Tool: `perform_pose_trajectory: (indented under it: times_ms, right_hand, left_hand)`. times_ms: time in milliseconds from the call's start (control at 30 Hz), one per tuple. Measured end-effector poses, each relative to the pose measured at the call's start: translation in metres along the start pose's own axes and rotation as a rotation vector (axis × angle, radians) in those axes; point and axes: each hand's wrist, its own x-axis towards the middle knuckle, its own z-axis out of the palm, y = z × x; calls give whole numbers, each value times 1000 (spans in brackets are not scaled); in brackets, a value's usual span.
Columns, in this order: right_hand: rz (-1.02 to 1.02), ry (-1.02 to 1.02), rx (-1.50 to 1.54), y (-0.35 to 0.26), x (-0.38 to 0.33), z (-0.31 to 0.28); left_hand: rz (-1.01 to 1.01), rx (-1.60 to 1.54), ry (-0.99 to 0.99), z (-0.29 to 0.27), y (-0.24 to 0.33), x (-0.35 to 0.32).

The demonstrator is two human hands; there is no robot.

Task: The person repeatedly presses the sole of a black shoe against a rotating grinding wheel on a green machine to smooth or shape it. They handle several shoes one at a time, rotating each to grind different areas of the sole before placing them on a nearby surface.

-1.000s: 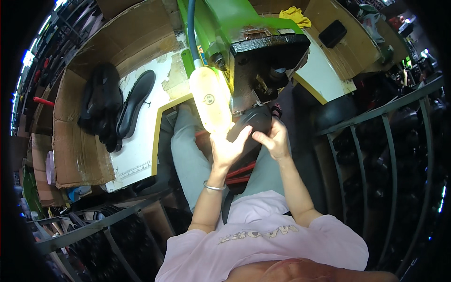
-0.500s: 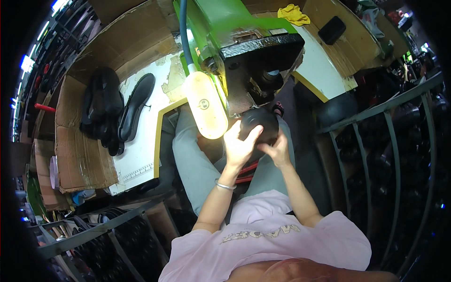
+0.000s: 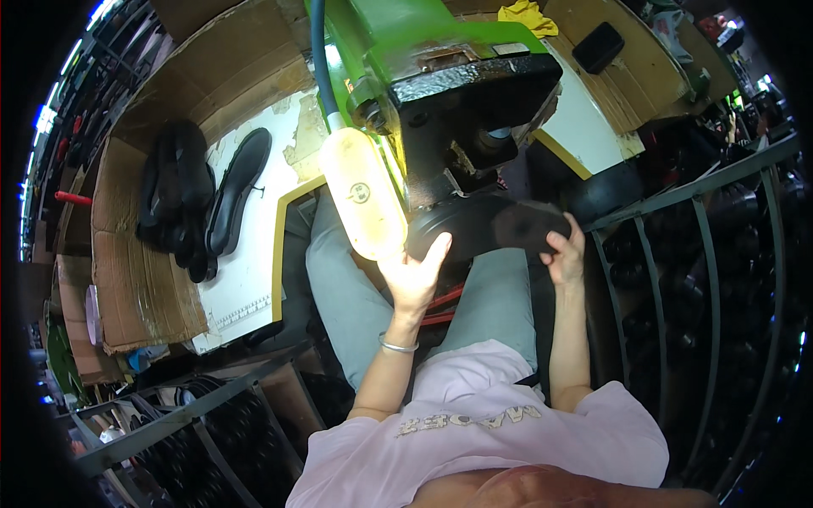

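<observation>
Both my hands hold a long black shoe (image 3: 483, 227), level and crosswise just below the head of a green and black machine (image 3: 470, 106). My left hand (image 3: 415, 275) grips its left end, thumb pointing up, fingers mostly hidden beneath. At the right end, my right hand (image 3: 566, 254) has its fingers curled round the edge. The shoe's left end looks rounded and shiny; a duller brownish patch shows toward the right. A glowing yellow lamp (image 3: 364, 190) hangs right beside my left hand. Whether the shoe touches the machine, I cannot tell.
On the white table (image 3: 241, 296) at left lie a single black shoe sole (image 3: 241, 190) and a pile of black footwear (image 3: 176, 195), walled by cardboard (image 3: 140, 271). A yellow cloth (image 3: 529, 17) and dark phone-like object (image 3: 599, 47) lie at far right. Metal racks (image 3: 711, 279) flank me.
The shoe has turned from end-on to lying crosswise. My right hand has moved right and up to its far end; my left hand has shifted slightly left and down.
</observation>
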Motion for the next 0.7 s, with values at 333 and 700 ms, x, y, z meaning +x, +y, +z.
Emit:
perform_pose_trajectory:
  times_ms: [333,700]
  right_hand:
    - [-189,-174,-271,-53,23,60]
    - [-184,-349,-170,-37,23,83]
  left_hand:
    - [-74,123,-102,-51,31,16]
    - [-15,87,-86,-82,37,6]
